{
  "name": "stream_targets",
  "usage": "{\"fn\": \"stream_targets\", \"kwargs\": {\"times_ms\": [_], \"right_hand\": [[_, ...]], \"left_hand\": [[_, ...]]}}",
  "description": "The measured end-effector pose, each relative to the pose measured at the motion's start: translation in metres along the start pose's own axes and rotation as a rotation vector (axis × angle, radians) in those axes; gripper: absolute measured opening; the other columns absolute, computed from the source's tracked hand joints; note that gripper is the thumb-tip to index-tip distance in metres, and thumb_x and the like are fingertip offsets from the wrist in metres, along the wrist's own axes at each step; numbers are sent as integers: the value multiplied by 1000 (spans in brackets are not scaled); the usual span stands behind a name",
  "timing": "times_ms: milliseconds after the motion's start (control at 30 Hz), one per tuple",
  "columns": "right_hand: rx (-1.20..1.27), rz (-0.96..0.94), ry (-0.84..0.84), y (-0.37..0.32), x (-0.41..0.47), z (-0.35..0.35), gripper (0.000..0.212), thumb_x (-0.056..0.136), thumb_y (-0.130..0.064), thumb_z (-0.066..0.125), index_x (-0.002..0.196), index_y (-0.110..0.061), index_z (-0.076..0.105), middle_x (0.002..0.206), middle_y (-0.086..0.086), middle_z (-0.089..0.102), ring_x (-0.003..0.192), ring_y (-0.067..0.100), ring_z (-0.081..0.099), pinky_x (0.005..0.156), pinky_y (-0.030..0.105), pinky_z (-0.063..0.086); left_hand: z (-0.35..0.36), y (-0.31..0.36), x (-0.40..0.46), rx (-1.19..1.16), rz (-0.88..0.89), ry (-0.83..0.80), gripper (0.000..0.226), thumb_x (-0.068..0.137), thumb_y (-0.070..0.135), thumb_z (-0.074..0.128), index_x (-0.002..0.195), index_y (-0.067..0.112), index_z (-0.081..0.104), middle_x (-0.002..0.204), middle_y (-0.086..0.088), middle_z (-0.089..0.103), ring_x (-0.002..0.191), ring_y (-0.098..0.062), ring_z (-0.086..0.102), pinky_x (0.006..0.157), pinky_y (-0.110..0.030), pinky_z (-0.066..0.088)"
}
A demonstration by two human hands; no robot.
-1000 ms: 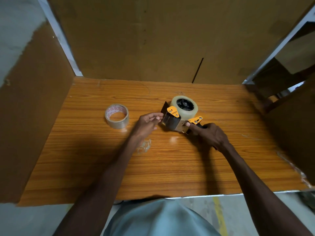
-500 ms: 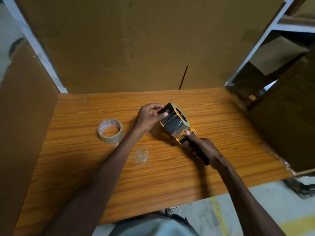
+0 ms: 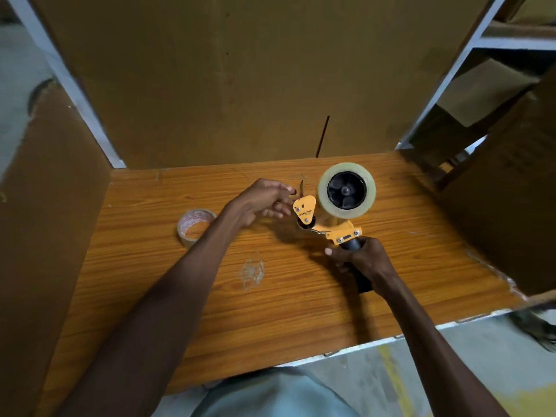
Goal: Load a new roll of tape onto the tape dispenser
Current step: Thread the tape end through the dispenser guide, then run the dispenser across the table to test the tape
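Head view: the right hand [image 3: 365, 260] is clenched on the black handle of the tape dispenser [image 3: 328, 219], holding it up over the table [image 3: 421, 266]. A clear roll of tape [image 3: 346, 191] sits on the hub. The left hand [image 3: 264, 203] is loose-fingered beside the orange front plate, seemingly pinching a thin strip; I cannot tell for sure. A second roll [image 3: 195, 225] lies flat, well apart. Risk here: the free end sticks back onto itself or misses the roller slot, and fingers sit near the cutter.
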State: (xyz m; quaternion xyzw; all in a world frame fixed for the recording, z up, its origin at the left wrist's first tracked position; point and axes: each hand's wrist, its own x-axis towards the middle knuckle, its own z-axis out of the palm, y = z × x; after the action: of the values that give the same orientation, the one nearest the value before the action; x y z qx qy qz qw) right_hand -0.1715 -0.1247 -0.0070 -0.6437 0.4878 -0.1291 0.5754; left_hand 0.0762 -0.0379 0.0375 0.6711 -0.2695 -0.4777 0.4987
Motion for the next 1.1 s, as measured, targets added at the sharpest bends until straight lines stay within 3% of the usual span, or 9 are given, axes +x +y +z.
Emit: {"fn": "stream_targets", "kwargs": {"times_ms": [100, 200, 300, 467, 567, 667, 800, 967, 1100], "right_hand": [[-100, -51, 69, -3, 1, -10, 44, 61, -32, 94, 87, -6, 70, 69, 7, 71, 56, 17, 62, 55, 31, 52], [-130, -75, 116, -3, 1, -20, 53, 59, -42, 94, 91, -10, 66, 73, 8, 73, 59, 17, 64, 57, 35, 53], [-64, -52, 116, -3, -2, -32, 55, 64, -37, 92, 99, -7, 61, 74, 7, 72, 57, 15, 65, 55, 32, 54], [-63, -39, 165, 11, -3, -54, 41, 67, -20, 89, 95, -5, 63, 81, 10, 72, 71, 27, 69, 72, 52, 59], [-127, -53, 142, 13, -3, -62, 34, 78, -17, 81, 104, -13, 61, 93, 5, 72, 85, 28, 72, 78, 49, 61], [-225, -112, 154, 12, -2, -62, 26, 84, -26, 76, 102, -26, 57, 96, -3, 69, 90, 22, 68, 82, 50, 59], [-147, -113, 110, 10, -2, -61, 19, 85, -31, 75, 86, -14, 68, 83, 16, 72, 75, 24, 63, 71, 51, 54], [-148, -105, 97, 15, 4, -54, 21, 87, -32, 73, 77, -15, 66, 63, 0, 57, 63, 18, 52, 60, 37, 41], [-165, -83, 147, 16, 7, -37, 16, 87, -31, 72, 78, -19, 67, 61, -6, 58, 60, 14, 53, 60, 34, 41]], "left_hand": [[8, 0, 3, -47, -10, -1, 34, 87, 33, 72, 110, 9, 69, 95, -7, 74, 64, -11, 65, 52, -20, 52], [19, -1, 7, -125, -22, -17, 24, 85, 18, 74, 107, 10, 69, 91, -6, 74, 61, -9, 63, 52, -18, 52], [25, -3, 13, -158, -17, -20, 22, 87, 1, 67, 107, 10, 68, 86, -8, 73, 60, -8, 65, 53, -17, 52], [34, -1, 25, -108, -37, 69, 23, 83, -2, 71, 104, 6, 70, 83, -8, 72, 59, -7, 66, 50, -16, 52], [38, 4, 35, -29, -57, 98, 20, 84, -6, 68, 101, 4, 70, 86, -11, 73, 61, -9, 69, 54, -18, 57], [44, 6, 40, 13, -82, 115, 16, 84, -5, 68, 95, 5, 72, 86, -12, 73, 59, -9, 67, 52, -17, 56], [42, 6, 46, -59, -81, 126, 15, 83, 1, 71, 98, 4, 73, 85, -8, 72, 63, -9, 65, 55, -18, 57], [37, 7, 66, 15, -97, 96, 9, 82, 4, 75, 89, 7, 72, 83, -7, 70, 69, -12, 64, 58, -21, 60], [37, 1, 91, 192, -76, 89, 8, 85, 12, 74, 93, 9, 73, 88, -8, 68, 69, -10, 62, 57, -20, 56]]}}
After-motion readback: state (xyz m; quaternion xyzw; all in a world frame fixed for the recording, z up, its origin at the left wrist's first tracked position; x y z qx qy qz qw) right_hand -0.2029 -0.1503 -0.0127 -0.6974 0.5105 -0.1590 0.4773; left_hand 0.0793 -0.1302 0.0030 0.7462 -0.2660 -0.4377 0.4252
